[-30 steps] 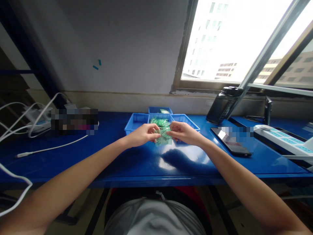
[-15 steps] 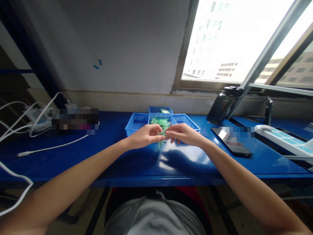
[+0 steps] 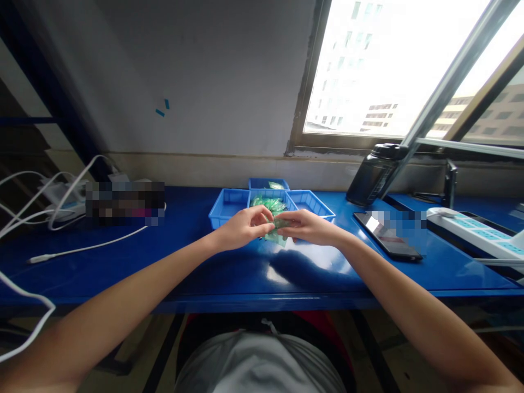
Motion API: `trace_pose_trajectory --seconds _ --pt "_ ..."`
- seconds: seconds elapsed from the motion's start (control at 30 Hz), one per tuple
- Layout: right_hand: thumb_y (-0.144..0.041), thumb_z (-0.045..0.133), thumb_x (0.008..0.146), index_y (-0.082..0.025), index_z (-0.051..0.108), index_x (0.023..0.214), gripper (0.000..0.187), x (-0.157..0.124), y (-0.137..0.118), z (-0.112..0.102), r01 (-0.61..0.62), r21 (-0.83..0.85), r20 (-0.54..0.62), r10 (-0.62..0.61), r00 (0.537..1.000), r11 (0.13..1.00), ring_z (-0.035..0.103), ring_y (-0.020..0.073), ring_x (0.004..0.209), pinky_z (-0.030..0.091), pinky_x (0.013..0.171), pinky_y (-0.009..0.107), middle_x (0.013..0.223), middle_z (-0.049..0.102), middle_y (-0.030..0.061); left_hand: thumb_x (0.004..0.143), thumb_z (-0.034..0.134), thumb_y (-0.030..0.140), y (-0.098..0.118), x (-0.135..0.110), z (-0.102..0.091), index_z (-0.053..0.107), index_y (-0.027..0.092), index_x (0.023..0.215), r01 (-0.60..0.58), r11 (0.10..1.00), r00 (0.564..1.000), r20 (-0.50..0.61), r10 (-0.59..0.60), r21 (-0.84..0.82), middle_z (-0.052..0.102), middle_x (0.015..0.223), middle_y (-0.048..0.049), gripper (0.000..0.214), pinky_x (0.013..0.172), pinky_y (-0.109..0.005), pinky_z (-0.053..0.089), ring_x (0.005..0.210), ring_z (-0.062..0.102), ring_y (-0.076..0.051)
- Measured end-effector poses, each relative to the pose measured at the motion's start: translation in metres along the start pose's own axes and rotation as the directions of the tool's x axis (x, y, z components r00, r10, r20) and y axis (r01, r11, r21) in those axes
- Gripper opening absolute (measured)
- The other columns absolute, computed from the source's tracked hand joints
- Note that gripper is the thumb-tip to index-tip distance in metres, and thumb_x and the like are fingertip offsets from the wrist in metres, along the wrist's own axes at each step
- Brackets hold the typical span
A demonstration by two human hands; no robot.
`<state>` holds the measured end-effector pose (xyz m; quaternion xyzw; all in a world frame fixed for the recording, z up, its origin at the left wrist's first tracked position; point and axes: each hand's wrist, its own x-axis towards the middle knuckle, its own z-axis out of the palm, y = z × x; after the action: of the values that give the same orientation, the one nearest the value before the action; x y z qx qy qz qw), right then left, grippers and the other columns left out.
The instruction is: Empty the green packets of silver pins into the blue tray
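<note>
A small see-through green plastic packet (image 3: 279, 238) hangs between my two hands, just in front of the blue bins. My right hand (image 3: 311, 227) is closed, its thumb and fingers pinching the packet. On the other side my left hand (image 3: 241, 228) is curled, thumb and fingertips close together against the packet's left side; what lies in its pinch is too small to make out. Behind the hands, more green packets (image 3: 268, 204) are heaped in the middle blue bin. The left blue bin (image 3: 216, 214) and the right blue bin (image 3: 323, 210) flank it.
Another blue bin (image 3: 257, 184) with a green packet stands behind, near the wall. On the right are a phone (image 3: 388, 237), a black bottle (image 3: 374, 174) and a white power strip (image 3: 478, 229). White cables (image 3: 90, 246) lie on the left of the blue table (image 3: 229, 278).
The green packet has turned and spread out toward the right, beneath my right fingers. My right hand has shifted slightly; my left hand stays almost in place.
</note>
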<state>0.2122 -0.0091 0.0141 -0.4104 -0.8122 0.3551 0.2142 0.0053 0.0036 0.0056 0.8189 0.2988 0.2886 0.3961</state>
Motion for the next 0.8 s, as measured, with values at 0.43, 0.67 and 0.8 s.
trace_pose_trajectory --seconds 0.43,0.67,0.8 --pt "-0.04 0.057 0.078 -0.014 0.061 0.093 0.03 -0.0017 -0.0001 -0.0064 -0.002 -0.068 -0.093 -0.004 0.996 0.998 0.051 0.0101 0.049 0.04 0.046 0.021 0.055 0.049 -0.0039 0.079 0.054 0.039 -0.0021 0.0013 -0.0033 0.055 0.017 0.079 0.104 0.988 0.993 -0.071 -0.096 0.117 0.056 0.057 0.0016 0.022 0.048 -0.022 0.041 0.051 0.055 -0.013" --pt "-0.042 0.057 0.078 -0.014 0.066 0.083 0.029 -0.0007 0.0027 -0.0056 0.012 -0.14 -0.169 -0.036 0.985 0.99 0.042 0.0074 0.043 0.032 0.042 0.019 0.046 0.045 -0.0051 0.078 0.055 0.044 0.0001 0.0022 -0.0035 0.052 0.016 0.081 0.168 0.985 0.985 -0.041 -0.169 -0.024 0.058 0.051 0.0011 0.028 0.043 -0.022 0.043 0.044 0.055 -0.013" --pt "-0.046 0.057 0.078 -0.013 0.068 0.082 0.035 0.0007 0.0039 -0.0036 0.0 0.029 -0.169 0.005 0.986 1.0 0.049 0.0093 0.044 0.041 0.044 0.021 0.049 0.055 -0.0016 0.079 0.05 0.055 -0.0018 0.0048 -0.0043 0.048 0.016 0.081 0.248 0.95 0.968 0.003 -0.252 -0.188 0.064 0.06 -0.0035 0.039 0.04 -0.022 0.043 0.046 0.06 -0.015"
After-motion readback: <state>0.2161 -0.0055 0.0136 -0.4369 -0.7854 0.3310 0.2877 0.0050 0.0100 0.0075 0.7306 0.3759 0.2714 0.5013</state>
